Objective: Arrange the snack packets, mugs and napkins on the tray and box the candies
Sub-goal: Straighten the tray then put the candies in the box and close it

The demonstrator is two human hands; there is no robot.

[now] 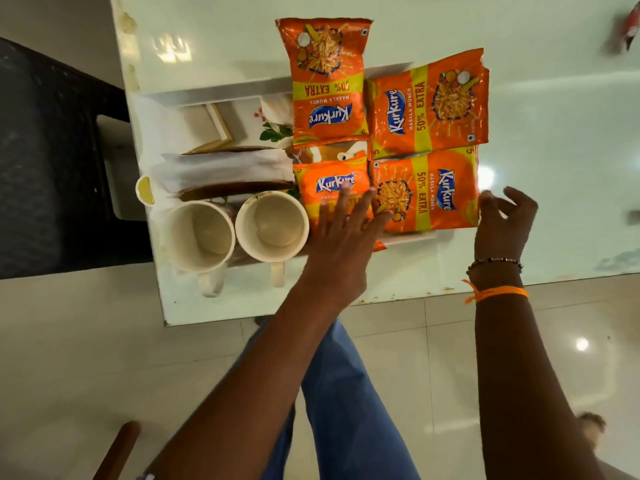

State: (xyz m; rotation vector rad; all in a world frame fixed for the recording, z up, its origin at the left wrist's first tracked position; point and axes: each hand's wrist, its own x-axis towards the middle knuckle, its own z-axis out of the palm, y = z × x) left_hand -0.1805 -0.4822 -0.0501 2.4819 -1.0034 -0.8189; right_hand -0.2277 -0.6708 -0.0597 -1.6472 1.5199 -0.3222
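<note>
On the tabletop (pixel 519 133) I see the white tray (pixel 214 90) holding two empty mugs (pixel 202 233) beside folded napkins (pixel 221 168), then four orange Kurkure packets (pixel 427 105) (one overhanging the far rim). My left hand (pixel 341 233) lies flat, fingers spread, on the near-left packet (pixel 332 188). My right hand (pixel 505 220), grip released, fingers curled, touches the near-right packet (pixel 427 192) at its edge.

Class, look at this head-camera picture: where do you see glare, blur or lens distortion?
Head view: lamp glare on the glossy table and the floor tiles; a blurred red object at the top-right corner; wide-angle bending along the table's edges; the snack packets stay sharp.
</note>
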